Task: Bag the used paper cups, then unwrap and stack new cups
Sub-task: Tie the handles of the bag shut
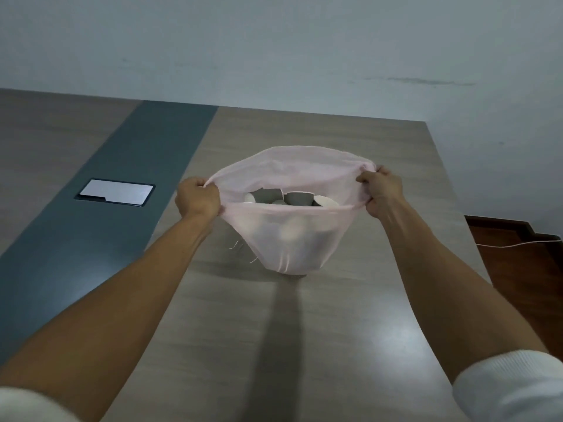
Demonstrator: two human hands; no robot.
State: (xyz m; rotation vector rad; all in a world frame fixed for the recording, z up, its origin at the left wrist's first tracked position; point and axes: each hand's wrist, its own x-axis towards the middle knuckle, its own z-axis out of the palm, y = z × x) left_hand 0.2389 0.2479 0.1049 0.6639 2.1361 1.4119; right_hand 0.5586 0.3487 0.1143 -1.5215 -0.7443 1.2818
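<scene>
1. Between the hands, a thin, translucent pink plastic bag [286, 248] is showing matt white paper cups [297, 198].
2. Beneath them, the wood-grain bench [335, 330] is gleaming softly.
3. Left of the left hand [198, 198], a metal plate [115, 191] is shining.

One pink bag [289, 239], several paper cups [297, 197] inside, two hands

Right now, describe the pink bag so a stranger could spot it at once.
On the wood-grain table, right of its dark grey strip, a sheer pink bag is held open by the left hand and right hand. It alone holds paper cups.
</scene>
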